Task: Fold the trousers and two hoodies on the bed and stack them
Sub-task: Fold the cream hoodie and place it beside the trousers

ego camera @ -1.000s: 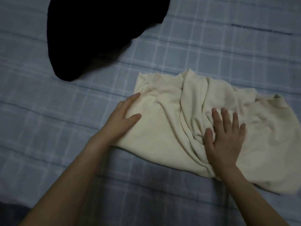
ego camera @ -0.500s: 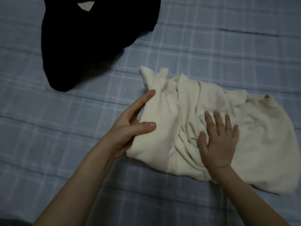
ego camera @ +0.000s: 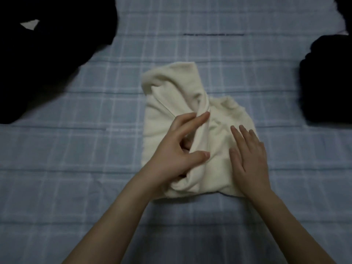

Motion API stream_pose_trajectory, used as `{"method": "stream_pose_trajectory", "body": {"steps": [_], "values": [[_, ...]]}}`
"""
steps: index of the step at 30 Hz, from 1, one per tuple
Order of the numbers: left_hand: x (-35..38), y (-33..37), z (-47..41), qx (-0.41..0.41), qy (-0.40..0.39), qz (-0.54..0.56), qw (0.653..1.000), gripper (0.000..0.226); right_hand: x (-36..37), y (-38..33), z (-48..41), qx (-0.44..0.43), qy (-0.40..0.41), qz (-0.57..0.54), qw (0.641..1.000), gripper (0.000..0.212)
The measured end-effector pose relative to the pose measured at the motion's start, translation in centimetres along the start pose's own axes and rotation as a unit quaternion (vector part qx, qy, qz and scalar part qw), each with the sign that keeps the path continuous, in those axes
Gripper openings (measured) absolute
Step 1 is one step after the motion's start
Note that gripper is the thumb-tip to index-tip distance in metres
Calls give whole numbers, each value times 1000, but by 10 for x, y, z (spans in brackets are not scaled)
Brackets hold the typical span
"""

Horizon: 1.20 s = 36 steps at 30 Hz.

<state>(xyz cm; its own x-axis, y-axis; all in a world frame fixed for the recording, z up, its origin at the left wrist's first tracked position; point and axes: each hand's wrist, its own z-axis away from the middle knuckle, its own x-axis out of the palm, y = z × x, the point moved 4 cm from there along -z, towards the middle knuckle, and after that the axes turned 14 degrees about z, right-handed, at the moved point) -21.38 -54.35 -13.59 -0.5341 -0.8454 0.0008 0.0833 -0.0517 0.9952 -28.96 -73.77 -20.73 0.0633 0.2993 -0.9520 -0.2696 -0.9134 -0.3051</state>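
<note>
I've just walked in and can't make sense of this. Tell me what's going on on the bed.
A person is folding a cream garment on a blue checked bed cover. The left hand grips a raised fold of it between thumb and fingers, while the right hand lies flat on the part beside that fold. A black garment lies loose at the upper left, and another dark garment sits at the right edge. Nothing is stacked yet.

Hoodie (ego camera: 172,103) on bed (ego camera: 76,168); heap (ego camera: 47,63) left, perhaps bundle (ego camera: 327,82) right.
</note>
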Motion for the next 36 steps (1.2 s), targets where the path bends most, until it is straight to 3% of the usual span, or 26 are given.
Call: {"method": "stream_pose_trajectory", "body": {"steps": [5, 10, 17, 20, 24, 29, 32, 34, 36], "values": [[61, -29, -31, -9, -14, -79, 997, 82, 1, 33, -1, 7, -3, -131, 991, 56], [106, -64, -56, -27, -55, -124, 990, 82, -2, 52, -3, 34, 21, -283, 958, 45], [120, -83, -65, -22, -56, -152, 987, 86, 1, 50, -4, 45, -22, -321, 946, 44], [120, -81, -63, -42, -39, -117, 991, 87, 4, 53, -6, 83, -31, -353, 931, 41], [114, -79, -59, -115, -6, 66, 991, 79, 8, 55, -4, 109, -43, -398, 910, 55], [114, -49, -39, -105, 5, 120, 987, 72, 13, 59, -7, 106, -38, -361, 926, 63], [90, -12, -13, 63, 42, -62, 995, 50, 12, 57, -6, 119, -32, -364, 923, 65], [57, 5, -7, 176, 100, -266, 942, 44, 10, 55, -7, 121, -23, -357, 926, 68], [29, 3, -20, 149, 131, -421, 885, 51, 6, 54, -9, 127, -33, -347, 929, 69]]}}
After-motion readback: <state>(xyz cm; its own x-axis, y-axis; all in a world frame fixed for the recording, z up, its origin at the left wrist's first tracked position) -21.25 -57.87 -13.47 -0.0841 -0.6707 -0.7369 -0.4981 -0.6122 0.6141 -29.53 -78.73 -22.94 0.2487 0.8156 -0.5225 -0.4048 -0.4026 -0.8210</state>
